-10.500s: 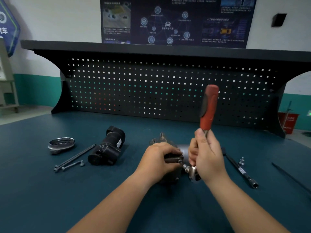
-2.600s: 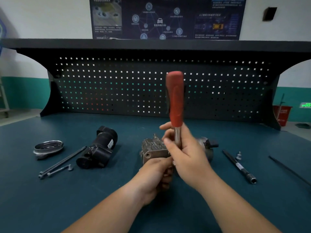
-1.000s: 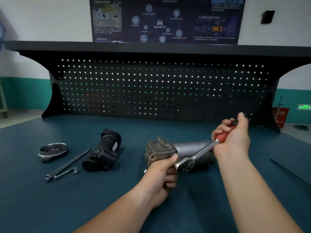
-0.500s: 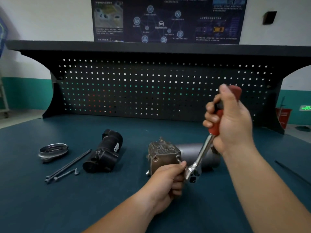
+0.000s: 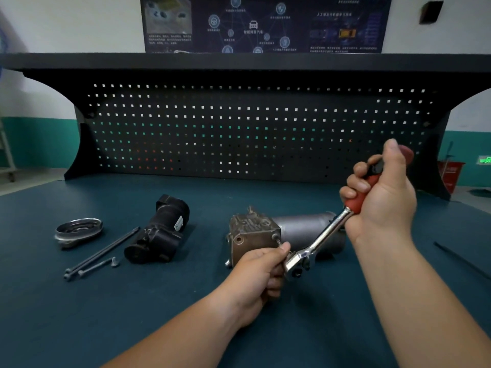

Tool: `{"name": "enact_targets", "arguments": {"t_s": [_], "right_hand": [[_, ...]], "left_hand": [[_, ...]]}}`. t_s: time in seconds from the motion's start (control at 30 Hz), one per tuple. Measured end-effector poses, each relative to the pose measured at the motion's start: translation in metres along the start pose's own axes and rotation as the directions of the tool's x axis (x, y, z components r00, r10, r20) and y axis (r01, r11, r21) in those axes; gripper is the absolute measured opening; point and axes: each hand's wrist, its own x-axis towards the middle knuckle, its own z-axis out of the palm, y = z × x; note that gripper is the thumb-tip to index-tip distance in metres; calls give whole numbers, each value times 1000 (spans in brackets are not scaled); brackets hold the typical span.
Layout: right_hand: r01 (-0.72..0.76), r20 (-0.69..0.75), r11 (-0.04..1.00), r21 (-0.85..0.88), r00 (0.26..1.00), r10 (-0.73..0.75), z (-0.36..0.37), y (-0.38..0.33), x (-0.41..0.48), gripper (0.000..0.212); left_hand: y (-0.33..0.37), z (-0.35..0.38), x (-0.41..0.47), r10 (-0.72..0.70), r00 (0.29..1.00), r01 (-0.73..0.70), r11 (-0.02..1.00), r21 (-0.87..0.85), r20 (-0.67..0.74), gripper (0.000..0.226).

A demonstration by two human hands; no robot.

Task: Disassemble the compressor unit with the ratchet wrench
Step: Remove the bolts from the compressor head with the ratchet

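Note:
The compressor unit (image 5: 255,233), a grey metal block with a cylinder behind it, lies at the middle of the bench. My left hand (image 5: 261,277) is curled against its near face, pinching at the wrench's socket end beside a bolt. My right hand (image 5: 382,197) grips the red handle of the ratchet wrench (image 5: 322,241). The wrench slants from its chrome head near my left thumb up to the right.
To the left lie a black cylindrical part (image 5: 162,233), a metal ring cover (image 5: 78,231) and long bolts (image 5: 101,254). A thin black rod (image 5: 462,260) lies at the right. The pegboard (image 5: 252,128) backs the blue bench top (image 5: 132,314).
Over the last half second my right hand swung the wrench handle down to the right, from steep to slanted. My left hand stayed at the compressor's near face.

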Motion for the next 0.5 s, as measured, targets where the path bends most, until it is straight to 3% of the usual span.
{"name": "enact_targets", "arguments": {"t_s": [0.33,0.5], "right_hand": [[-63,-145,995,72,987,73,-10,4,10,31],[-18,-161,999,48,987,25,-7,4,7,32]], "left_hand": [[2,1,1,-15,998,13,999,-29,-59,43],[2,-1,2,-85,992,89,995,36,-89,38]]}}
